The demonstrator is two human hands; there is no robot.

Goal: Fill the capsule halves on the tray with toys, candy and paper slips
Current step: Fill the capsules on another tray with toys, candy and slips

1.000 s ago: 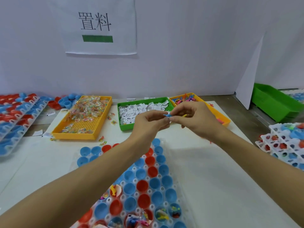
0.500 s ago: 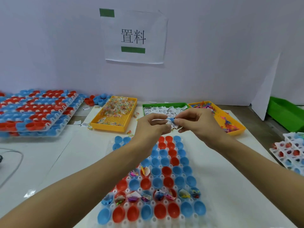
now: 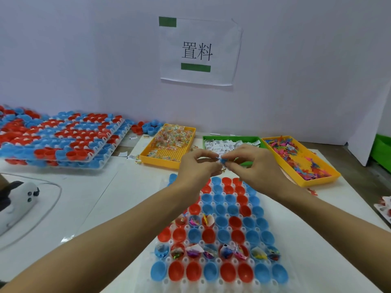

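Observation:
A white tray [image 3: 167,284] of red and blue capsule halves lies in front of me. One row and a few cups above it hold toys, candy and slips. My left hand [image 3: 196,166] and my right hand [image 3: 251,163] meet above the tray's far end, both pinching a small blue toy [image 3: 222,160] with a bit of paper. Behind them stand a yellow candy bin [image 3: 167,162], a green bin of paper slips [image 3: 230,138] and a yellow toy bin [image 3: 317,180].
Stacked trays of red and blue capsule halves [image 3: 61,142] fill the left side. Loose capsule halves [image 3: 148,127] lie by the wall. A white device [image 3: 19,201] with a cable sits at far left. A green bin [image 3: 383,153] and another tray [image 3: 385,208] are at right.
The view has swung left and down, so the tray's near rows and the left stacks show more. Both hands stay together over the tray's far end, still pinching the small item.

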